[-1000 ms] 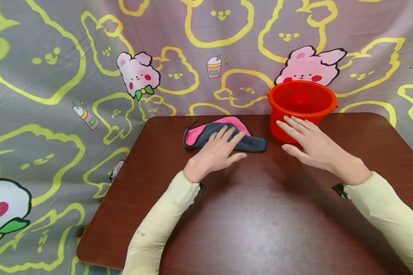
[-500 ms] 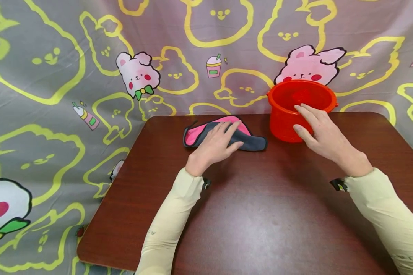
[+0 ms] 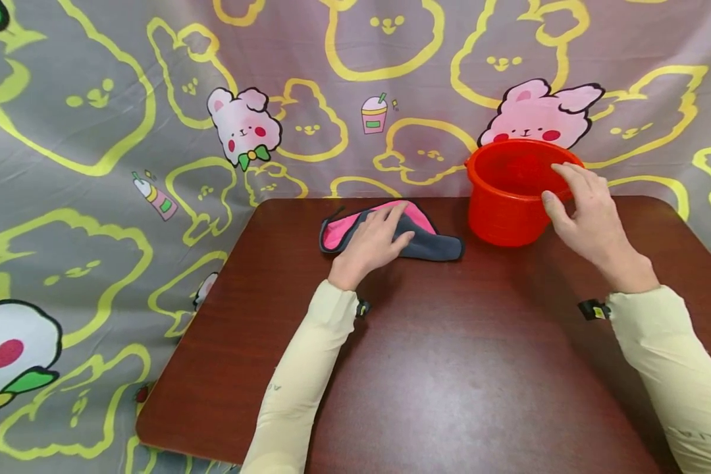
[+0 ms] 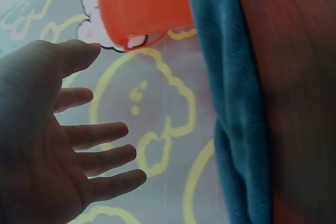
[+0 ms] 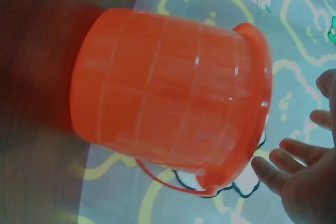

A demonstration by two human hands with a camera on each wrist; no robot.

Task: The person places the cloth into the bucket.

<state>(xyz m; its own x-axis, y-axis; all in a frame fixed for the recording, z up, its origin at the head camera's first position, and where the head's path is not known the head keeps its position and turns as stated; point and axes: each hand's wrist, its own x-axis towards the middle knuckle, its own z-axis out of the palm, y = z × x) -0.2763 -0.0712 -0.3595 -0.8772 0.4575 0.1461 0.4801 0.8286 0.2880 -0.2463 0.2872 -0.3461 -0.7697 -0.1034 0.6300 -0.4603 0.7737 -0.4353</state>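
Note:
A folded cloth (image 3: 429, 246), dark grey-blue on one side and pink on the other, lies near the table's back edge. My left hand (image 3: 370, 242) hovers over it with fingers spread; the left wrist view shows the palm and the cloth (image 4: 231, 87) apart. To the right of the cloth stands a red plastic bucket (image 3: 503, 214), upright. My right hand (image 3: 592, 214) is raised at the bucket's right front, its fingers overlapping the rim in the head view. In the right wrist view, the fingertips are right by the rim of the bucket (image 5: 168, 87), whose handle hangs at the side.
The dark reddish-brown table (image 3: 438, 368) has rounded corners. A grey curtain (image 3: 308, 59) with yellow outlines and cartoon rabbits hangs right behind the table and along its left side.
My right hand has moved right and slightly up, from in front of the bucket to its right side. My left hand has shifted slightly over the cloth. Bucket and cloth stay put.

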